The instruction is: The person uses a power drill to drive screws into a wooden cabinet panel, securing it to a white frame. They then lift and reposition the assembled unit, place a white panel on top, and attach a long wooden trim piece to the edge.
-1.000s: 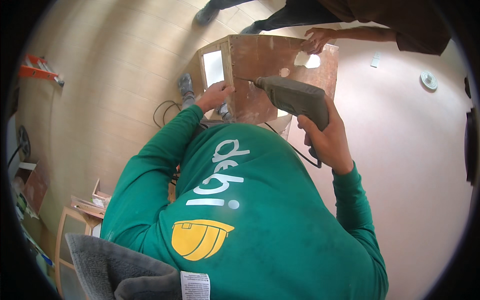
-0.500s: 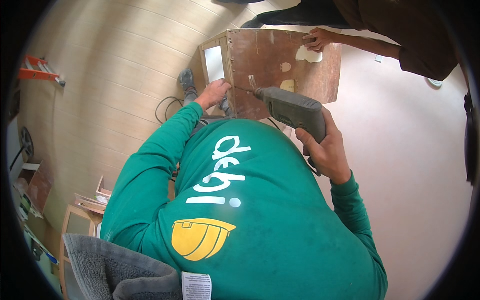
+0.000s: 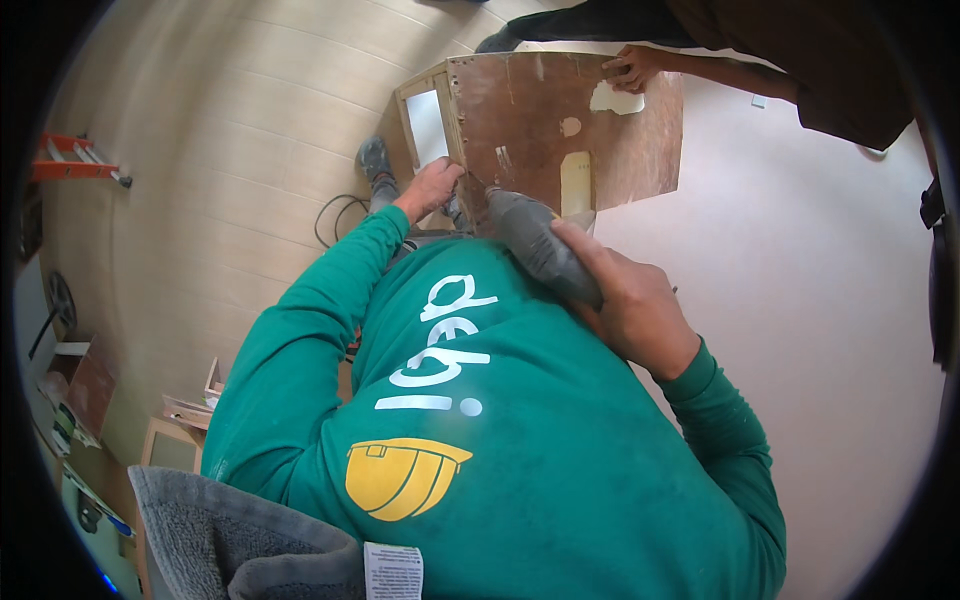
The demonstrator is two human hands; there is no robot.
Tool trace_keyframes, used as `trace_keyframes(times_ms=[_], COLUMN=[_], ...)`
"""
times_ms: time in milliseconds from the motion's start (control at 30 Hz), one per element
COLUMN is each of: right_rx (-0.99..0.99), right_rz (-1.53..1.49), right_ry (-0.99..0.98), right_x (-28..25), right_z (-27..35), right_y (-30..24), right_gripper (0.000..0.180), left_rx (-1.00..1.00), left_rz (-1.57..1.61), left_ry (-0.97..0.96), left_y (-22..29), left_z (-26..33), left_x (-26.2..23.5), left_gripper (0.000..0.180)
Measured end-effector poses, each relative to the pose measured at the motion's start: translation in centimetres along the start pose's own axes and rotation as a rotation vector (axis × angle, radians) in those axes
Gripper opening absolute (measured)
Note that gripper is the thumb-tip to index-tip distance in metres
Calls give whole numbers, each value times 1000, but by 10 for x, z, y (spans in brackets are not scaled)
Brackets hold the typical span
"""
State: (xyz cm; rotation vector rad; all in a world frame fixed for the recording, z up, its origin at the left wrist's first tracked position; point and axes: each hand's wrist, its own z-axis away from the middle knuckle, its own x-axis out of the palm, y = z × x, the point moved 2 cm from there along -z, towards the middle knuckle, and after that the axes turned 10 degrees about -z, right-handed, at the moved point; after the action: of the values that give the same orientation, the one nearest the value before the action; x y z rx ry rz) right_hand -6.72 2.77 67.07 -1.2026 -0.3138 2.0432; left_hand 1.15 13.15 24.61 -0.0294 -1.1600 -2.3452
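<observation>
My right hand (image 3: pixel 640 310) is closed round a dark grey power drill (image 3: pixel 540 245), held in front of my belly. The drill's nose points up and left at the near-left edge of a wooden cabinet (image 3: pixel 530 120) with a worn reddish-brown panel. Its bit runs close to my left fingertips; I cannot tell whether it touches the wood. My left hand (image 3: pixel 430 192) has its fingers pinched together at the corner of the cabinet's pale frame (image 3: pixel 452 120). Whatever lies between those fingers is too small to make out.
Opposite me, another person's hand (image 3: pixel 632 68) rests on the panel by a pale patch. A black cable (image 3: pixel 340 212) loops on the tiled floor (image 3: pixel 230 180). An orange ladder (image 3: pixel 75 160) lies far left, with wooden pieces (image 3: pixel 95 385) and tools below it.
The drill has swung: its rear end moved left and nearer to my body, along with my right hand. My left hand stays at the cabinet's corner.
</observation>
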Motion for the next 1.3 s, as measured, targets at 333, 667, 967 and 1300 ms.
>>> trace_keyframes(times_ms=[333, 667, 967, 1300], right_rx=[3, -29, 66, 223], right_rz=[161, -177, -252, -482], right_ry=[-58, 187, 313, 378], right_x=[19, 2, 29, 84], right_z=[12, 31, 90, 135], right_y=[-6, 3, 21, 46], right_gripper=[72, 71, 67, 66], left_rx=[-3, 481, 750, 726], left_rz=[106, -519, -577, -843], left_ry=[12, 503, 512, 437], left_y=[1, 29, 28, 49], left_z=[-1, 42, 36, 32], left_x=[6, 7, 10, 7], left_gripper=[30, 43, 22, 20])
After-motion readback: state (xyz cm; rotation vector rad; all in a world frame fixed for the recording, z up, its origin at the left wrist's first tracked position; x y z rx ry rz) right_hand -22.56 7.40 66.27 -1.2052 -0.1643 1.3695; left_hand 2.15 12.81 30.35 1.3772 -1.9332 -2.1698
